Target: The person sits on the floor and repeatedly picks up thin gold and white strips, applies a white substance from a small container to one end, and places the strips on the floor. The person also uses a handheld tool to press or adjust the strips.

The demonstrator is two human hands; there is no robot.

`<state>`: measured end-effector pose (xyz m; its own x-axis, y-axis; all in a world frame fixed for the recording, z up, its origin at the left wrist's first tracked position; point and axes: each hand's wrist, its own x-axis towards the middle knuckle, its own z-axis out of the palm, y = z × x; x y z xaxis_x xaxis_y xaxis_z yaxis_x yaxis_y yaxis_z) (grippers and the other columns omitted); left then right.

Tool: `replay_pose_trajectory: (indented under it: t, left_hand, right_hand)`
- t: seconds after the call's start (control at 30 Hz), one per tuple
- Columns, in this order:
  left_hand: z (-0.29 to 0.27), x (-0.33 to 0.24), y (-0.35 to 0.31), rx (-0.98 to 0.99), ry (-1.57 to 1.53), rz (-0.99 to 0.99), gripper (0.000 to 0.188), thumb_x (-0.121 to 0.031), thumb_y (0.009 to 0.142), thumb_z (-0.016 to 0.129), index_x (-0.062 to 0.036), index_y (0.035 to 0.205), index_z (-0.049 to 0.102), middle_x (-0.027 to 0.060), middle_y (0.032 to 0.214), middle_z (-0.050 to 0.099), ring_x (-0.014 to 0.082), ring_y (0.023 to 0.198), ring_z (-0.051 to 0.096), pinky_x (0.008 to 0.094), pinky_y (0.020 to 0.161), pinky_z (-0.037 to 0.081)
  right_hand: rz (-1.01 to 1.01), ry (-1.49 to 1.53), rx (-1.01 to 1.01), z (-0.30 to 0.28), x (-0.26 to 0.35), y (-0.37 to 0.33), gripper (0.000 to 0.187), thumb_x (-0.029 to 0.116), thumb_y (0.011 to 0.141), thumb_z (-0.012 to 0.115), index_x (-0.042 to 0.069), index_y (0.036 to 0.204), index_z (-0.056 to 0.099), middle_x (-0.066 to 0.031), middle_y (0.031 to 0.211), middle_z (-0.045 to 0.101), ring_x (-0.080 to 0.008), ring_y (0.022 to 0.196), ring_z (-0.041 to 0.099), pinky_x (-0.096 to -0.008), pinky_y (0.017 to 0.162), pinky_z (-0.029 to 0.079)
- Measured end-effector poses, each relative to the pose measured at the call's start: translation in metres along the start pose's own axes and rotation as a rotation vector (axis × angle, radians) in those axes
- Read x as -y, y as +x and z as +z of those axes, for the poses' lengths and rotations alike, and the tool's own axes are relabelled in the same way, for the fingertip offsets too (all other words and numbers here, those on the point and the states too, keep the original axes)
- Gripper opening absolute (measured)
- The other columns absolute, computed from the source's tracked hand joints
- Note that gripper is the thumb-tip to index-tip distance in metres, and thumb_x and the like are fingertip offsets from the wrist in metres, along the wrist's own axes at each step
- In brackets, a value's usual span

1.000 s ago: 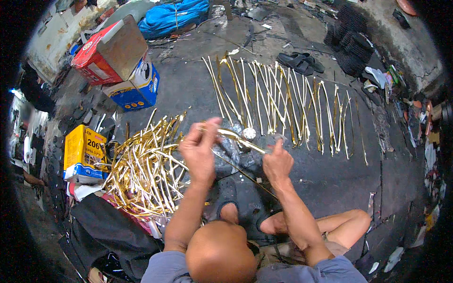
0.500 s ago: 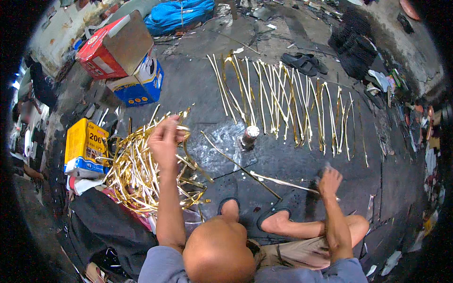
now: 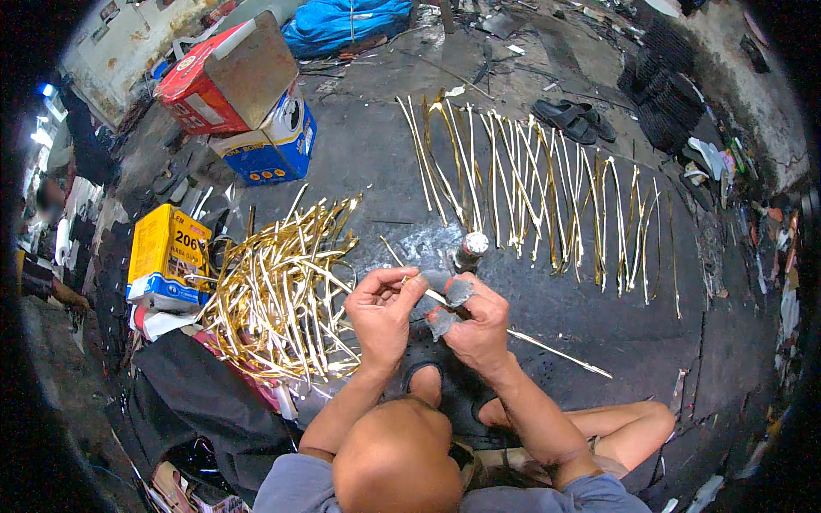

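Note:
In front of me, my left hand (image 3: 380,315) and my right hand (image 3: 481,325) meet. A narrow white-and-gold strip (image 3: 434,296) spans the small gap between their fingertips, and both hands pinch it. Grey wraps with red bands cover some fingertips of my right hand. Just beyond the hands stands a short round post with a whitish top (image 3: 475,244). To the left lies a tangled heap of gold and white strips (image 3: 282,299). Far right, a row of similar strips (image 3: 530,184) is laid out on the dark mat (image 3: 633,350). Another pale strip (image 3: 560,353) lies beyond my right forearm.
A yellow-and-blue box (image 3: 167,256) stands left of the heap. Behind it, a red box (image 3: 227,81) rests on a blue box (image 3: 274,150). A blue bundle (image 3: 346,26), black sandals (image 3: 575,120) and dark coiled material (image 3: 658,73) are farther back. Black cloth (image 3: 197,393) lies near left.
My left hand has come from above the heap to the middle. My right hand has moved left from the mat to meet it, and a strip is now between them.

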<state>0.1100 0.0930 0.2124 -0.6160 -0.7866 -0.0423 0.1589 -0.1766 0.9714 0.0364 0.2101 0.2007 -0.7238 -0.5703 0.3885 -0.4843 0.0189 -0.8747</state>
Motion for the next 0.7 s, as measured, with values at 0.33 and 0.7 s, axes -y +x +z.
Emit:
replay_pose_trajectory:
  t: [0.33,0.7]
  left_hand:
    - [-0.017,0.006,0.003,0.104,-0.361,-0.211,0.015,0.003,0.088,0.071,0.0031,0.104,0.071,0.0072,0.091,0.071,0.0094,0.075,0.065,0.0228,0.072,0.053]
    - [-0.022,-0.019,-0.001,0.161,-0.388,-0.255,0.007,-0.003,0.087,0.074,-0.0006,0.093,0.070,0.0048,0.081,0.068,0.0112,0.068,0.059,0.0252,0.064,0.047]
  right_hand:
    - [-0.237,-0.145,0.001,-0.004,0.013,0.009,0.027,0.009,0.073,0.081,0.001,0.095,0.068,-0.0139,0.084,0.066,-0.0313,0.069,0.065,-0.0392,0.060,0.053]
    - [-0.232,-0.062,-0.011,-0.015,0.041,0.005,0.020,0.004,0.069,0.081,0.001,0.085,0.068,-0.0111,0.069,0.058,-0.0269,0.057,0.058,-0.0363,0.052,0.046]
